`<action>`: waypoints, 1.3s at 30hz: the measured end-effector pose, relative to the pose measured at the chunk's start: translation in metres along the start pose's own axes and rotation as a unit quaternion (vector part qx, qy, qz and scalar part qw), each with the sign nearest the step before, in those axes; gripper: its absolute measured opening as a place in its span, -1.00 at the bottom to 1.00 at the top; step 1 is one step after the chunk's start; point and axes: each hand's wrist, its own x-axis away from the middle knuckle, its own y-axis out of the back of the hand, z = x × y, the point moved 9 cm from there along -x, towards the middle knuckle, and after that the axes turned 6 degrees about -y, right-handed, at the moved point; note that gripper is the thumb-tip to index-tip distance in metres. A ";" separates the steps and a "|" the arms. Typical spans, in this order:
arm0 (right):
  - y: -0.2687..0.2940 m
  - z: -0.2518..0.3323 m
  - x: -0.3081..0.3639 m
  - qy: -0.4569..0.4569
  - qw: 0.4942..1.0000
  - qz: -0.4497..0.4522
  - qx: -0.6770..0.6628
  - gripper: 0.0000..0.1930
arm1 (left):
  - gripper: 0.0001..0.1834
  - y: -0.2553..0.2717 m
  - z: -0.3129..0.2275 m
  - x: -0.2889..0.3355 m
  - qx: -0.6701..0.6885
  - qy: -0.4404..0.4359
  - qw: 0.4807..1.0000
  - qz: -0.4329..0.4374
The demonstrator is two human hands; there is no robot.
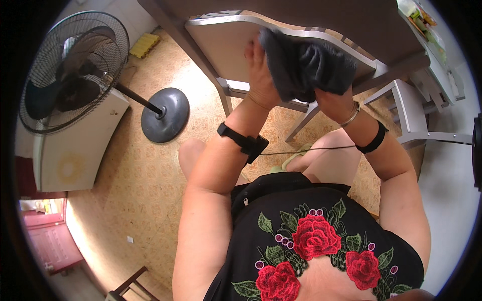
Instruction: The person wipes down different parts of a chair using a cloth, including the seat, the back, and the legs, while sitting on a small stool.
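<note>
A bunched dark grey cloth (309, 62) lies over both my hands, against the pale seat (221, 42) of a grey wooden chair. My left hand (262, 80) is at the cloth's left edge. Two of its fingers show, stretched against the seat, while its other fingers go under the fabric. From the right, my right hand (334, 104) reaches into the cloth, its fingers covered by the folds. The cloth looks gripped between the two hands. Part of the seat is hidden behind it.
A black pedestal fan (70, 70) on a round base (165, 115) stands left, beside a pale cabinet (75, 150). Yellow ridged material (145, 45) lies behind. Another grey chair (409, 105) and a table (432, 70) are right. A thin cable (311, 149) runs between my forearm straps.
</note>
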 end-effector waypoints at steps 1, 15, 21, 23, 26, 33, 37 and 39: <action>-0.007 0.002 0.010 0.032 0.995 0.010 0.091 -0.62 | -0.44 -0.008 -0.004 0.014 -0.003 -0.027 1.000 0.014; -0.113 -0.077 0.144 -0.156 0.931 0.306 0.126 -0.65 | -0.69 -0.089 -0.023 0.138 0.257 0.077 0.907 0.323; -0.131 -0.080 0.122 -0.282 0.939 0.194 -0.031 -0.58 | -0.75 -0.092 0.055 0.229 0.371 0.529 0.737 0.200; -0.138 -0.092 0.122 -0.335 0.923 0.186 -0.025 -0.56 | -0.74 -0.097 0.057 0.269 0.439 0.695 0.553 0.138; -0.134 -0.112 0.125 -0.334 0.941 0.063 -0.009 -0.57 | -0.76 -0.080 0.066 0.204 0.206 0.500 0.832 0.122; -0.189 -0.096 0.129 -0.231 0.954 0.136 0.137 -0.47 | -0.42 -0.119 0.029 0.187 0.093 0.238 0.928 0.271; -0.210 -0.103 0.131 -0.202 0.939 0.190 0.202 -0.45 | -0.57 -0.114 0.036 0.205 -0.052 0.074 0.948 0.306; -0.208 -0.099 0.121 -0.177 0.948 0.173 0.201 -0.50 | -0.60 -0.115 0.049 0.199 -0.051 0.085 0.947 0.306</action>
